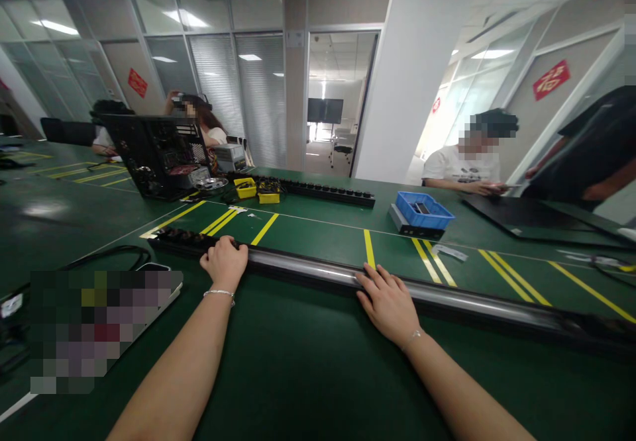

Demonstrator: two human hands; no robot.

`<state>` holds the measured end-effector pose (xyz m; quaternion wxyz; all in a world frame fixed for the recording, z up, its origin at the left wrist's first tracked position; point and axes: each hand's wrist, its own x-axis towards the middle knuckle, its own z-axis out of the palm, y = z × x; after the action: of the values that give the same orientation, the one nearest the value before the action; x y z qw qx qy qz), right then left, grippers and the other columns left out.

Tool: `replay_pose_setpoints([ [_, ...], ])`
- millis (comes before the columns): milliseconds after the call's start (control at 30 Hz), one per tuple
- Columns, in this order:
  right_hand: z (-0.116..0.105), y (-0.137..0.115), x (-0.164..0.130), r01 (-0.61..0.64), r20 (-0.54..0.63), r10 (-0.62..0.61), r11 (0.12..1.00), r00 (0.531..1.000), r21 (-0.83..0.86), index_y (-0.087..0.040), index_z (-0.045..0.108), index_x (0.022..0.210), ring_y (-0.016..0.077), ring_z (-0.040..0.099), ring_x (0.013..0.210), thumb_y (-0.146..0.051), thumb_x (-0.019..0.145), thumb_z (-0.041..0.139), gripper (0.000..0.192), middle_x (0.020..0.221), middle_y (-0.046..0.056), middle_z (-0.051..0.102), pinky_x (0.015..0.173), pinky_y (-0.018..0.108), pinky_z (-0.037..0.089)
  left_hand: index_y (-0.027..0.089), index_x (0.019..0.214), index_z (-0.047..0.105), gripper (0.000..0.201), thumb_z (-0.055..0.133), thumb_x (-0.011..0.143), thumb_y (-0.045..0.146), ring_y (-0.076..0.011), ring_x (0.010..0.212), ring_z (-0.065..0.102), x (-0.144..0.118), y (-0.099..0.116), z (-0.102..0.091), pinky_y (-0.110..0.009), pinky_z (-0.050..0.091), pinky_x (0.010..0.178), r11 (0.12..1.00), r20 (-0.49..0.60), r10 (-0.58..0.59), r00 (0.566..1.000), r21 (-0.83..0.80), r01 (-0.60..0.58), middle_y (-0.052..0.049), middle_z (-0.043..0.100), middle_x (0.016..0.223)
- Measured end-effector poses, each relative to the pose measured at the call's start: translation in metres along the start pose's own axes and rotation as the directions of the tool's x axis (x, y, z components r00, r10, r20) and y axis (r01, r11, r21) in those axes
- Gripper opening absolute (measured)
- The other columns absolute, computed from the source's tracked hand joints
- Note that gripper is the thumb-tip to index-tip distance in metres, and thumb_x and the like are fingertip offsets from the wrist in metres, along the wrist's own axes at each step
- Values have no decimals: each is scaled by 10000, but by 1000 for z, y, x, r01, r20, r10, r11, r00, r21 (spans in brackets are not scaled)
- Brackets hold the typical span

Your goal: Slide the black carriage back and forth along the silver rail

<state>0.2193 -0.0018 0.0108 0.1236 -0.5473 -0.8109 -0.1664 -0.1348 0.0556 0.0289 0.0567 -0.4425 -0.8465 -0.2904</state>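
Clasping the long bar (303,267), already laid on the table (308,381) well short of its far edge, with the curled left hand (225,262), and resting the right hand (390,302) spread loosely on top, not yet letting go.

The green table (318,368) is marked with single and paired yellow strips (369,249). Across it, roughly parallel to the far edge, a long dark rail (308,267) is laid. Nearer that edge are set a black computer case (149,159), two yellow bins (269,198), a second black rail (325,191) and a grey box (420,232). Toward the left side, a black cable (134,248) and a blurred flat object (106,332) are placed.
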Motion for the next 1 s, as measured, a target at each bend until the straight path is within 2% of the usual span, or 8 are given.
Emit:
replay_pose_setpoints([
  [167, -1, 0, 0, 4, -9, -4, 1000, 1000, 8, -293, 528, 1244, 256, 355, 1264, -385, 901, 364, 391, 1374, 35, 440, 967, 426, 330, 165, 1038, 563, 350, 481, 768, 372, -303, 1021, 538, -4, 4, 2, -494, 308, 945, 999, -27, 33, 999, 20, -33, -147, 584, 1083],
  [500, -1, -1, 0, -4, -22, 4, 1000, 1000, 6, -301, 528, 1241, 248, 359, 1262, -389, 899, 368, 388, 1376, 24, 438, 967, 414, 330, 170, 1055, 585, 388, 490, 761, 405, -307, 1066, 527, -6, 6, 5, -564, 184, 1034, 994, 32, 109, 994, 8, -109, -152, 582, 1118],
  [767, -2, -1, 0, -2, -14, 2, 1000, 1000, 3, -299, 521, 1247, 248, 350, 1268, -390, 902, 358, 392, 1378, 27, 436, 968, 421, 328, 192, 1029, 595, 378, 500, 768, 449, -302, 1087, 523, -1, 2, 11, -591, 128, 1051, 989, 70, 137, 988, -73, -132, -118, 600, 1148],
  [900, -1, -1, 0, -8, -12, 8, 1000, 1000, 2, -303, 521, 1245, 242, 352, 1269, -390, 899, 368, 389, 1375, 26, 440, 971, 416, 327, 198, 1010, 591, 397, 501, 773, 504, -292, 1068, 537, -1, 0, 14, -586, 102, 1061, 989, 71, 117, 991, -102, -109, -111, 601, 1149],
  [1000, -1, -1, 0, -6, -19, 6, 1000, 1000, -1, -305, 520, 1247, 242, 356, 1266, -387, 896, 374, 389, 1375, 26, 439, 968, 415, 331, 192, 1011, 575, 400, 476, 791, 511, -282, 1089, 524, -4, 3, 15, -555, 117, 1073, 985, 50, 143, 988, -99, -138, -117, 586, 1148],
])
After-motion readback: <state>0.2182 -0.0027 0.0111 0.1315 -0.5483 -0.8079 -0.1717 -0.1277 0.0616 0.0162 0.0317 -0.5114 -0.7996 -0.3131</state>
